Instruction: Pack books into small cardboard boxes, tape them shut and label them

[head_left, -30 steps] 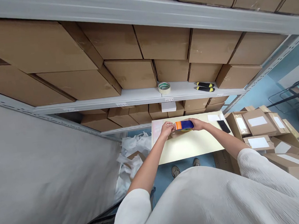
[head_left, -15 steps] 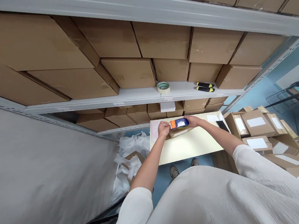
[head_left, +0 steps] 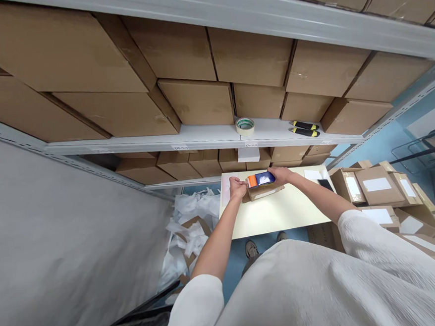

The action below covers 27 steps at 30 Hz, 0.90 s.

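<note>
My right hand (head_left: 281,174) is wrapped round the back of a blue and orange tape dispenser (head_left: 264,178). The dispenser is over the top of a small cardboard box (head_left: 264,193), its orange end pointing left. A white label shows on the box's near side. Close to that orange end, my left hand (head_left: 237,187) has its fingers pressed together at the box's left end; what they hold, if anything, is too small to make out. The box rests on a pale yellow table (head_left: 273,216).
Ahead stands a grey metal shelf (head_left: 201,140) stacked with cardboard boxes. On it lie a tape roll (head_left: 245,126) and two black-and-yellow cutters (head_left: 304,129). Labelled cartons (head_left: 377,184) pile up at right. White wrapping (head_left: 194,207) lies at left, beside a grey wall (head_left: 58,233).
The view has shifted slightly, so the shelf sits further right. My left hand's fingers have moved a little apart from the dispenser's orange end. My right hand keeps hold of the dispenser.
</note>
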Each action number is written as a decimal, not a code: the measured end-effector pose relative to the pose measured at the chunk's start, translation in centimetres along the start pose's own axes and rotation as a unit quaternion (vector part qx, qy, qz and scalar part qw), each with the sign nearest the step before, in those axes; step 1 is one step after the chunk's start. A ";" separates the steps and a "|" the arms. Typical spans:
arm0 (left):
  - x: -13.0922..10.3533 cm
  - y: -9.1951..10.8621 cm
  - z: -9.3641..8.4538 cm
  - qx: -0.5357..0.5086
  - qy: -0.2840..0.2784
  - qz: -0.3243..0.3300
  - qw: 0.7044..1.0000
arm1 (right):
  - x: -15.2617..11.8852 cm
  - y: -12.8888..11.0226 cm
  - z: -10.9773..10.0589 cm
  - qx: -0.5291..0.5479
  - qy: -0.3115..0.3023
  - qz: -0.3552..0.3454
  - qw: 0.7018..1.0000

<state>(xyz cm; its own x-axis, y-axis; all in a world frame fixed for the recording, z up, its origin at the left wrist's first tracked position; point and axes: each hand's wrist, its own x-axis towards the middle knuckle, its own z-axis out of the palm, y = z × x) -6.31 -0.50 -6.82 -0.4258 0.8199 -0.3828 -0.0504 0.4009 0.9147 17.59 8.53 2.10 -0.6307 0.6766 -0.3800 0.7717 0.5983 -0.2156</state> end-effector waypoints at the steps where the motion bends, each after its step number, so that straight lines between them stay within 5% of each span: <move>1: 0.1 0.0 -0.1 0.001 0.009 -0.007 1.000 | 0.0 -0.1 -0.1 -0.003 -0.003 0.002 1.000; 12: 1.3 -1.7 -3.9 -0.051 0.068 -0.035 0.996 | -1.3 3.2 -1.2 0.008 0.006 0.022 1.000; 27: 1.5 -5.7 -0.8 -0.052 0.080 -0.057 0.994 | -0.9 4.5 -1.7 -0.015 0.009 0.011 1.000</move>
<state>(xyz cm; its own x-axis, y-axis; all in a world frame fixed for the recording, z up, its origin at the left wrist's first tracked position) -7.42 -1.88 -12.51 -0.5502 0.6925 -0.4665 -0.1952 0.4366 0.8782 21.51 11.33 3.06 -0.6148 0.6970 -0.3690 0.7831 0.5950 -0.1808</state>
